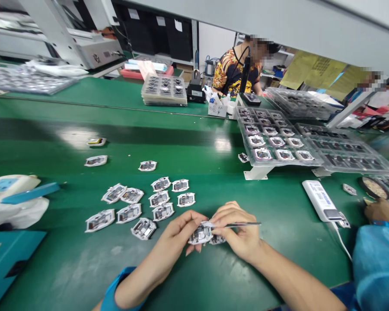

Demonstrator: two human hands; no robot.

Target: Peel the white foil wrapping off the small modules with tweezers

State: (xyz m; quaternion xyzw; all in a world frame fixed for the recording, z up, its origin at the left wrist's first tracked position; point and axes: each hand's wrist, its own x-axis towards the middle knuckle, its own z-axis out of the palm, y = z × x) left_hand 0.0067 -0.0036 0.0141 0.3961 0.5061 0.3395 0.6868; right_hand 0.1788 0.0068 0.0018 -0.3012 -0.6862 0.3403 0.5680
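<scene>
My left hand [181, 233] and my right hand [238, 231] meet low in the middle of the view, over a green work mat [68, 268]. Between the fingers of my left hand is a small electronic module [201, 233] on a white, ragged-edged backing. My right hand holds thin metal tweezers [244, 224], their tips reaching the module's top edge. A second module [217, 239] sits under my right fingers, partly hidden. To the left of my hands lie several similar modules [142, 203] in loose rows on the mat, close to but not touching my hands.
Clear plastic trays [272, 138] holding modules stand on white supports at the right, and a stack of trays [164, 90] stands farther back. A white rectangular device [320, 201] lies at right. A co-worker's hand [381, 211] reaches in beside a round dish [373, 188].
</scene>
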